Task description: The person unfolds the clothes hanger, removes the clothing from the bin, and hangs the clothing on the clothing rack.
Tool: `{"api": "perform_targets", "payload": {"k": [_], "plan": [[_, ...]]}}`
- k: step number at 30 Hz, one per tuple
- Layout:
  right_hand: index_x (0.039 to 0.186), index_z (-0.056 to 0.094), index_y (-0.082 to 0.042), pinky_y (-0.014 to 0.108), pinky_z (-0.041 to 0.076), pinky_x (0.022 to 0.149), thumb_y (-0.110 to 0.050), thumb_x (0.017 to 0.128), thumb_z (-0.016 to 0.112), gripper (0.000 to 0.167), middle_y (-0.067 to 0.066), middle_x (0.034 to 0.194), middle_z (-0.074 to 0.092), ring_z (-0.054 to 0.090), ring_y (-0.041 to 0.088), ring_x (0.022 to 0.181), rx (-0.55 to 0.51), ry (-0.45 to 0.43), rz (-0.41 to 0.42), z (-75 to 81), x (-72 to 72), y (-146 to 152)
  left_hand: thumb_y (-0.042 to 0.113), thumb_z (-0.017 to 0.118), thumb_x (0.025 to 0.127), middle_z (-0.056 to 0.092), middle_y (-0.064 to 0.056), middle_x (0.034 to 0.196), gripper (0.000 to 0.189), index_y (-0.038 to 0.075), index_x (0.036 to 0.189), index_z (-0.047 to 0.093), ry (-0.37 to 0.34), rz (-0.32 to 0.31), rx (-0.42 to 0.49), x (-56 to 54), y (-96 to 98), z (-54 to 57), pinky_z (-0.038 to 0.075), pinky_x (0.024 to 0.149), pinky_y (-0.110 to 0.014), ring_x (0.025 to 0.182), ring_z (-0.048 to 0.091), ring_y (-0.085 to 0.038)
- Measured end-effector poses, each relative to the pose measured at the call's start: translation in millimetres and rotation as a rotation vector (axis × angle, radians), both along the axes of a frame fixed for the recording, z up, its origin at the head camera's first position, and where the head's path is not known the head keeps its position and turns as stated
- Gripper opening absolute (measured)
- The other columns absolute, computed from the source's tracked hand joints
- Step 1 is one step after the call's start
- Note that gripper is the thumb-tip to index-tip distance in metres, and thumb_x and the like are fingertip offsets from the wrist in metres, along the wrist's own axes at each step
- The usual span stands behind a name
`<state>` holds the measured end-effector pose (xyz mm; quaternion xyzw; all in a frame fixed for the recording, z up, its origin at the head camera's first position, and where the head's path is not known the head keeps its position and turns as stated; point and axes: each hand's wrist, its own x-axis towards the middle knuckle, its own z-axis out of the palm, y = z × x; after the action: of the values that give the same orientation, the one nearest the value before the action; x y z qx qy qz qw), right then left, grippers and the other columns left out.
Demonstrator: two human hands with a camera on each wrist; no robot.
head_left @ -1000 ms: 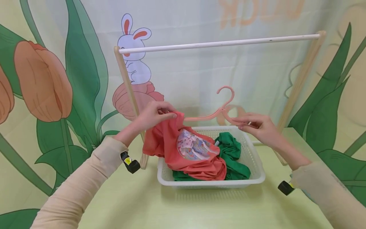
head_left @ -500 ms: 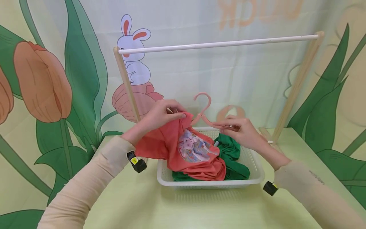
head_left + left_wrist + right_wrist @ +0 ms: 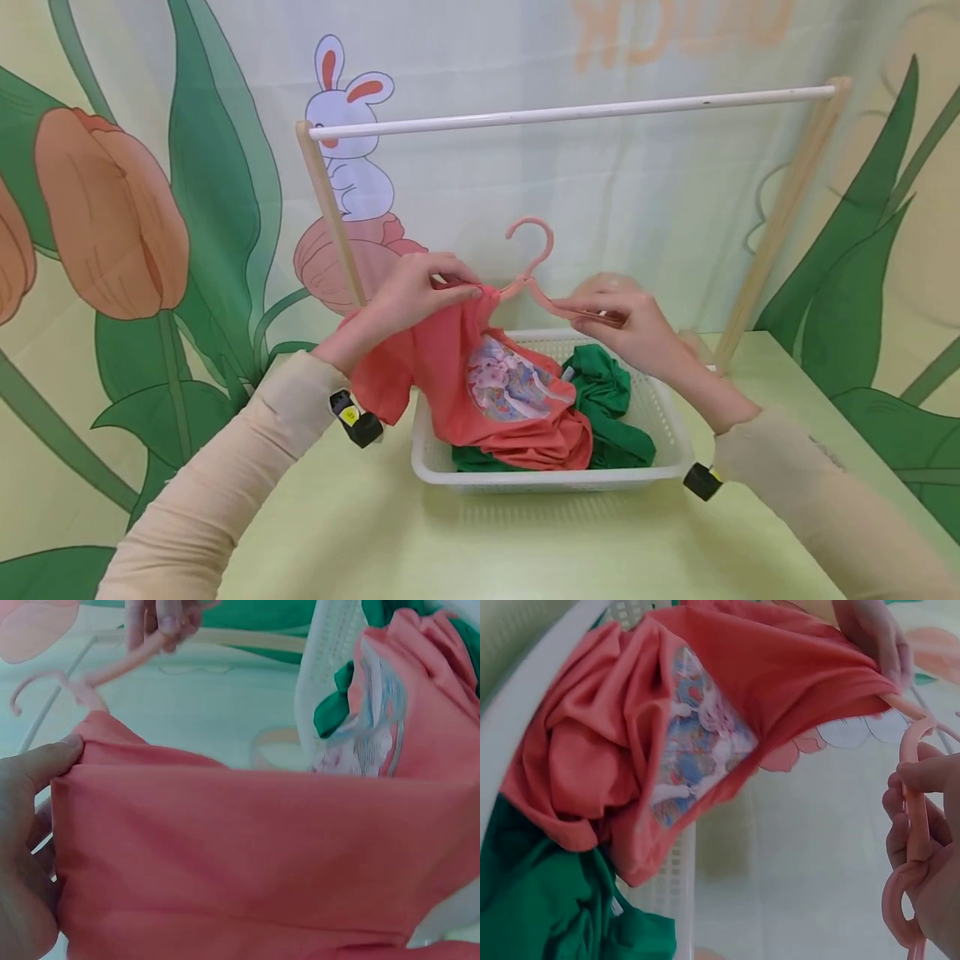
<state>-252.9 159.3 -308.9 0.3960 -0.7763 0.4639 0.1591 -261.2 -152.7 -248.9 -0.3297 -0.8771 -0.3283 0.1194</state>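
A coral-red shirt (image 3: 442, 367) with a printed picture on its front hangs from my left hand (image 3: 420, 293), which pinches it near the neckline. Its lower part lies bunched in the white basket (image 3: 551, 481). My right hand (image 3: 626, 327) holds one arm of a pink clothes hanger (image 3: 542, 292), hook upward. The hanger's other arm runs into the shirt at the neck, so its far end is hidden. In the right wrist view, fingers curl round the hanger (image 3: 917, 825). The left wrist view shows the shirt (image 3: 247, 840) stretched beside my left thumb.
Green clothing (image 3: 603, 400) lies in the basket under and beside the shirt. Behind the hands stands a rack with a white rail (image 3: 570, 113) and wooden posts. A printed curtain (image 3: 637, 192) hangs at the back. The table (image 3: 480, 550) is pale green.
My right hand has moved left with the hanger, sliding its arm farther into the shirt. The left hand has shifted slightly right, still gripping the shirt. Lately both hands have risen a little.
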Motion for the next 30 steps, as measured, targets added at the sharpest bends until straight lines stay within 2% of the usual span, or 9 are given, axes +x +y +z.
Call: {"api": "perform_targets", "payload": {"k": [5, 8, 10, 14, 17, 21, 24, 27, 30], "plan": [[0.119, 0.072, -0.008, 0.013, 0.05, 0.06, -0.001, 0.089, 0.069, 0.031, 0.009, 0.097, 0.072, 0.064, 0.007, 0.077, 0.046, -0.039, 0.024, -9.3, 0.9, -20.3, 0.026, 0.073, 0.091, 0.074, 0.001, 0.095, 0.015, 0.019, 0.103, 0.077, -0.019, 0.038, 0.091, 1.2, 8.3, 1.9, 0.055, 0.077, -0.028, 0.084, 0.064, -0.011], [0.12, 0.073, -0.011, 0.017, 0.042, 0.049, -0.005, 0.09, 0.069, 0.03, 0.008, 0.099, 0.074, 0.065, 0.006, 0.076, 0.051, -0.076, 0.002, -13.3, 2.2, -27.8, 0.026, 0.072, 0.091, 0.075, 0.0, 0.096, 0.015, 0.019, 0.103, 0.077, -0.031, 0.068, 0.151, 1.2, 9.8, 2.2, 0.054, 0.075, -0.028, 0.083, 0.064, -0.012], [0.12, 0.073, -0.013, 0.019, 0.041, 0.048, -0.008, 0.091, 0.069, 0.03, 0.008, 0.101, 0.075, 0.065, 0.004, 0.076, 0.038, -0.089, -0.023, -13.9, 2.7, -30.3, 0.027, 0.073, 0.091, 0.076, 0.0, 0.098, 0.017, 0.019, 0.106, 0.077, -0.036, 0.08, 0.155, 1.1, 9.2, 2.0, 0.056, 0.077, -0.028, 0.085, 0.065, -0.012], [0.121, 0.072, -0.013, 0.02, 0.038, 0.048, -0.009, 0.091, 0.069, 0.03, 0.008, 0.102, 0.075, 0.061, 0.004, 0.069, -0.023, -0.089, -0.065, -10.5, 1.4, -28.7, 0.026, 0.073, 0.09, 0.076, 0.0, 0.104, 0.023, 0.018, 0.111, 0.076, -0.019, 0.105, 0.092, 1.2, 4.1, -0.2, 0.058, 0.084, -0.031, 0.092, 0.067, -0.013], [0.117, 0.074, -0.011, 0.019, 0.039, 0.049, -0.003, 0.088, 0.071, 0.03, 0.009, 0.098, 0.075, 0.057, 0.005, 0.071, -0.053, -0.015, -0.08, -5.6, -0.6, -24.8, 0.025, 0.074, 0.089, 0.075, -0.002, 0.107, 0.026, 0.016, 0.114, 0.076, 0.013, 0.1, 0.031, 1.6, -0.9, -1.4, 0.058, 0.085, -0.033, 0.096, 0.068, -0.015], [0.111, 0.077, -0.009, 0.017, 0.043, 0.052, 0.001, 0.084, 0.074, 0.029, 0.009, 0.093, 0.075, 0.056, 0.008, 0.078, -0.07, 0.102, -0.099, 0.5, -3.4, -22.4, 0.022, 0.075, 0.088, 0.076, -0.003, 0.109, 0.029, 0.015, 0.116, 0.075, 0.033, 0.06, -0.025, 0.2, -5.9, -1.6, 0.058, 0.085, -0.034, 0.099, 0.068, -0.016], [0.11, 0.077, -0.01, 0.016, 0.042, 0.053, 0.0, 0.084, 0.075, 0.028, 0.007, 0.093, 0.076, 0.055, 0.009, 0.078, -0.067, 0.137, -0.107, 2.6, -4.4, -23.6, 0.022, 0.076, 0.088, 0.076, -0.004, 0.11, 0.031, 0.014, 0.118, 0.074, 0.031, 0.037, -0.056, -0.3, -7.4, -1.6, 0.058, 0.086, -0.034, 0.1, 0.069, -0.017], [0.11, 0.077, -0.011, 0.014, 0.048, 0.06, 0.001, 0.084, 0.074, 0.028, 0.008, 0.094, 0.076, 0.058, 0.008, 0.081, -0.064, 0.124, -0.108, 4.3, -3.2, -24.3, 0.021, 0.075, 0.088, 0.075, -0.005, 0.111, 0.033, 0.014, 0.12, 0.072, 0.028, 0.025, -0.084, 1.0, -8.3, -1.8, 0.058, 0.087, -0.034, 0.099, 0.069, -0.017], [0.113, 0.076, -0.011, 0.013, 0.053, 0.067, 0.0, 0.087, 0.071, 0.028, 0.01, 0.096, 0.074, 0.061, 0.005, 0.083, -0.072, 0.052, -0.096, 6.9, -2.6, -23.3, 0.021, 0.075, 0.088, 0.074, -0.004, 0.114, 0.036, 0.014, 0.124, 0.07, 0.043, 0.032, -0.095, 2.8, -10.7, -1.7, 0.059, 0.087, -0.034, 0.101, 0.068, -0.018]]}}
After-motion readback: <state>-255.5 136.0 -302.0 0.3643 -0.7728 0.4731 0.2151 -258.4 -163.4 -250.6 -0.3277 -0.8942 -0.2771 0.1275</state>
